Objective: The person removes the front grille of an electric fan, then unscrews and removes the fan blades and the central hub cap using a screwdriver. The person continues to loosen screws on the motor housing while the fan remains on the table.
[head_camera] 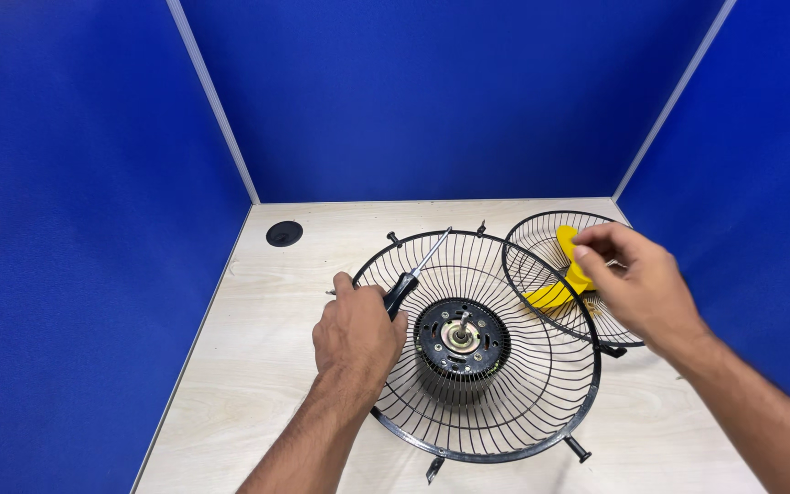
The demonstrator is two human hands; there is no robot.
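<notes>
A black wire fan guard (514, 402) lies dish-up on the wooden table, with a black motor (461, 337) and its shaft at the centre. My left hand (357, 337) rests on the guard's left rim and grips a black-handled screwdriver (413, 279) whose metal tip points up and to the right. A second, smaller wire guard (528, 265) leans behind the first at the right. Inside it lies a yellow fan blade (561, 284). My right hand (637, 279) reaches over that guard, its fingertips pinching the upper part of the yellow blade.
The light wooden table (258, 366) is boxed in by blue partition walls on the left, back and right. A round black cable grommet (284, 233) sits at the back left. Small black clips stick out around the big guard's rim.
</notes>
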